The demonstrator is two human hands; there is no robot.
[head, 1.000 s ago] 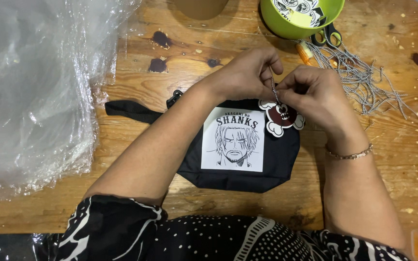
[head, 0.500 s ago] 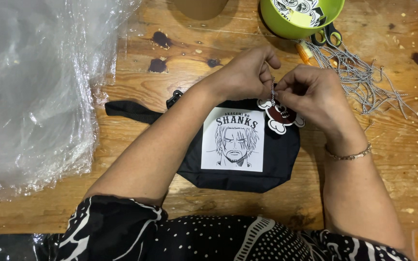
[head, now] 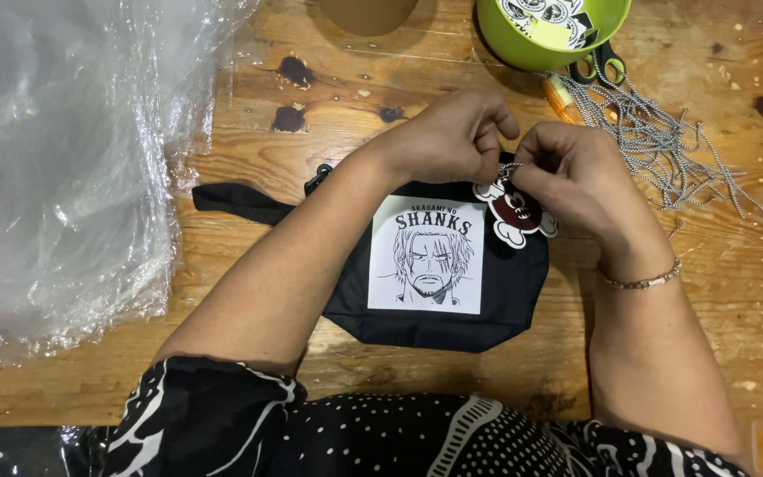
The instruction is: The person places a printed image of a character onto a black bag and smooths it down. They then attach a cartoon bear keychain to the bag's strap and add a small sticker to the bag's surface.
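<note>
Since the earlier pictures the small dark-red and white cartoon charm [head: 516,215] has barely shifted, hanging a touch lower against the black fabric pouch with a white printed portrait panel [head: 439,265], while both hands have stayed pinched together above it.

In the head view, the pouch lies flat on the worn wooden table [head: 311,88], its black strap [head: 240,203] trailing off to its left. The left hand [head: 452,137] sits at the pouch's top edge, fingers curled, thumb and forefinger nipping a thin silver ball chain [head: 507,168]. The right hand [head: 576,181], a slim metal bracelet [head: 639,281] on its wrist, meets it there, fingertips clamped on the same chain, from which the charm dangles over the pouch's upper right corner.

Above and right of the pouch stands a lime-green plastic bowl [head: 532,49] holding more printed charms; just beside it lie black-handled scissors [head: 607,66] and a loose heap of silver ball chains [head: 664,141]. Far left of the pouch spreads a pile of clear plastic bags [head: 55,168].
</note>
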